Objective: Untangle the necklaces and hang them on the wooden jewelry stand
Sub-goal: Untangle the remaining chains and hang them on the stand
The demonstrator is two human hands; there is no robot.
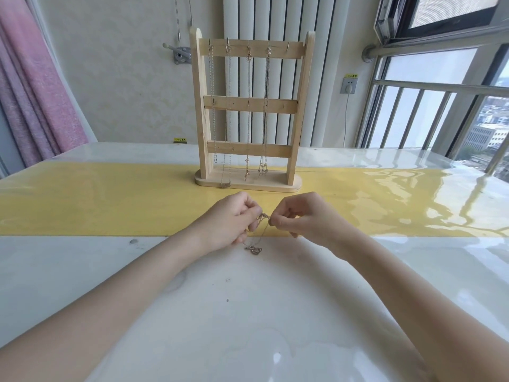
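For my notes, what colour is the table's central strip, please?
Yellow strip, clearest in the head view.

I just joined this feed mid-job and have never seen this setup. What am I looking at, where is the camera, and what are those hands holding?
There is no machine here: a person works with two bare hands. The single picture comes from a wide-angle camera on the person's head, looking forward and down, so both forearms reach in from the bottom.

The left hand and right hand meet in the middle, each pinching a thin gold necklace between the fingers. Its lower end trails down to the table.

Farther back, on the table's yellow strip, stands a wooden stand with three crossbars. Four chains hang from hooks on its top bar; the rightmost hook looks free.
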